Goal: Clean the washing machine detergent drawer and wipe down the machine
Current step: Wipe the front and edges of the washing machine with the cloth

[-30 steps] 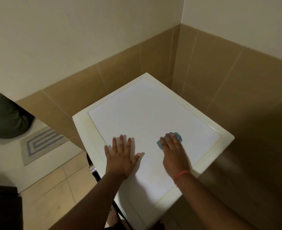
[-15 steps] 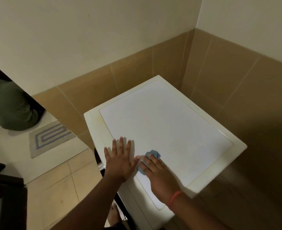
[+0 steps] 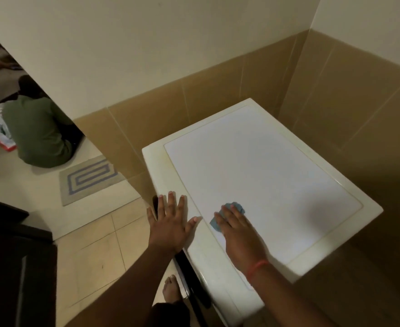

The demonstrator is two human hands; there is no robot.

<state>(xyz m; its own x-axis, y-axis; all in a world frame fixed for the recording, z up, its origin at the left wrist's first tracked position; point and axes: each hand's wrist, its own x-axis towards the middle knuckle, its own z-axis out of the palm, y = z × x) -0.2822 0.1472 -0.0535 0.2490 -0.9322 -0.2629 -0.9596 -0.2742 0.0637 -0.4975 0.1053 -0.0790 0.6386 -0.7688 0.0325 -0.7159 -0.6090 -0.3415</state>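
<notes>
Left hand lies flat, fingers apart, on the washing machine; right hand apparently presses a blue cloth.

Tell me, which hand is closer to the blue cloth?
Right. The right hand lies flat on the blue cloth; the left hand rests apart on the machine's edge.

Right hand flat on blue cloth, pressing it onto washing machine top near its front-left; left hand spread flat on the left front edge; striped mat on floor far left
</notes>
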